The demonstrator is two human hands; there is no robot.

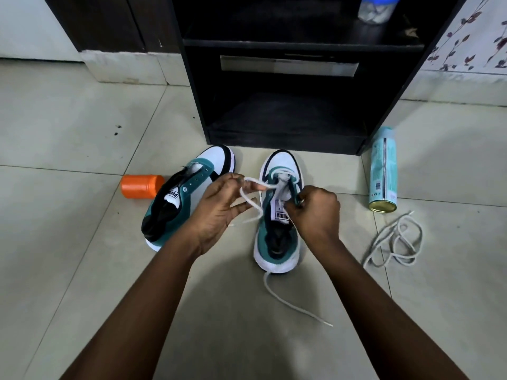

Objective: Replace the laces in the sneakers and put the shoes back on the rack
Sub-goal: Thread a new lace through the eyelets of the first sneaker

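our left hand (pixel 216 212) pinches the white lace (pixel 253 185) drawn leftward from the right sneaker (pixel 279 215), toe toward the rack (pixel 288 119), while our right hand (pixel 315 212) grips its eyelet edge.

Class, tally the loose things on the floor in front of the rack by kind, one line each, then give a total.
Sneakers: 2
White laces: 2
Spray can: 1
Orange container: 1
Total: 6

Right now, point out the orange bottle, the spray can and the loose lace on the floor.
orange bottle (pixel 141 186), head view, its ribbed side.
spray can (pixel 383 171), head view, mid-label.
loose lace (pixel 395 242), head view, middle of its tangle.
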